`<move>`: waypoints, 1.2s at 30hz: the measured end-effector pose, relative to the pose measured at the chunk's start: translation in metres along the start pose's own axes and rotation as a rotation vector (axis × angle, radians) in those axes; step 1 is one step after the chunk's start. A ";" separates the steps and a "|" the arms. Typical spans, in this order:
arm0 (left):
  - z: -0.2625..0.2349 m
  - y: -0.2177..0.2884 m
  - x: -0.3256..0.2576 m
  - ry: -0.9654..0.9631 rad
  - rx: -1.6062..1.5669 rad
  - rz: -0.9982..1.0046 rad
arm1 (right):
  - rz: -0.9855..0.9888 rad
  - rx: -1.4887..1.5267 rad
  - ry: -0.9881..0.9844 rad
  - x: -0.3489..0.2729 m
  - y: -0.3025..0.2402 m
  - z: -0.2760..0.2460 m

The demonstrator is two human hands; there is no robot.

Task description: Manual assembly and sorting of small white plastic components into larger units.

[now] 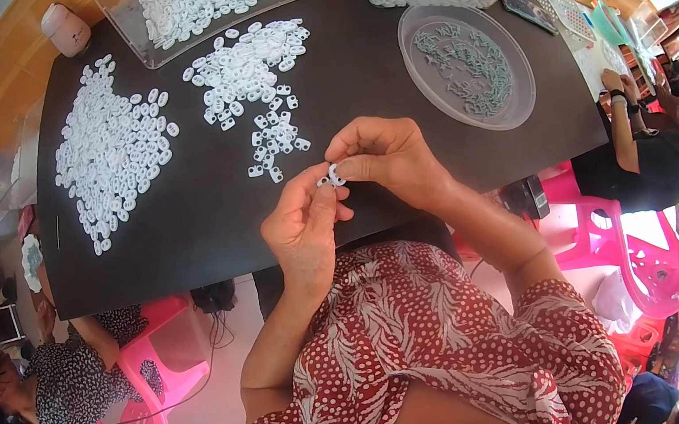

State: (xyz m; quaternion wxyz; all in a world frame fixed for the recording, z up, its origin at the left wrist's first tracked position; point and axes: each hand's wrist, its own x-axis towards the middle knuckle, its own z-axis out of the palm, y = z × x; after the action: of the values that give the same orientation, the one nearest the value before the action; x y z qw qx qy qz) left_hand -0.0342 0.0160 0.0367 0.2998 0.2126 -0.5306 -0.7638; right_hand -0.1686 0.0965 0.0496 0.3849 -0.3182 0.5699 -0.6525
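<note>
Close to the table's front edge, my two hands meet with fingertips pinched together. My left hand [306,225] is closed on a small white plastic piece [334,176] with dark holes. From the other side, the thumb and forefinger of my right hand [389,159] grip the same piece or one joined to it; the fingers partly hide which. Just beyond them lies a loose cluster of small white two-holed pieces [274,139]. It runs up into a pile of white oval pieces [248,66]. Another, larger pile of white ovals [113,146] spreads on the left.
A round clear tub [524,91] with thin grey-green parts stands right of my hands. Two clear bins [143,54] of white pieces line the far edge, beside a pinkish jar [66,30]. A phone [529,11] lies far right. Other people sit left and right near pink chairs [658,262].
</note>
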 end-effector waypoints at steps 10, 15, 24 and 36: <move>-0.004 -0.003 0.004 -0.044 0.034 0.014 | -0.075 -0.098 -0.005 0.001 -0.005 0.007; -0.003 -0.007 0.005 -0.036 0.021 -0.007 | -0.207 -0.225 0.060 -0.001 0.000 0.009; 0.000 -0.007 0.009 -0.022 -0.011 -0.003 | -0.043 -0.151 0.058 -0.001 0.001 0.008; 0.003 -0.010 0.015 0.104 -0.280 -0.031 | -0.691 -0.819 0.239 -0.006 0.013 0.022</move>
State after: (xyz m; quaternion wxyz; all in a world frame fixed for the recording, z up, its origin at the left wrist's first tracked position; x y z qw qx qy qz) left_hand -0.0493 0.0110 0.0287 0.3415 0.2160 -0.3991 -0.8231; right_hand -0.1449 0.0903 0.0399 -0.0746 -0.5342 0.6794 -0.4976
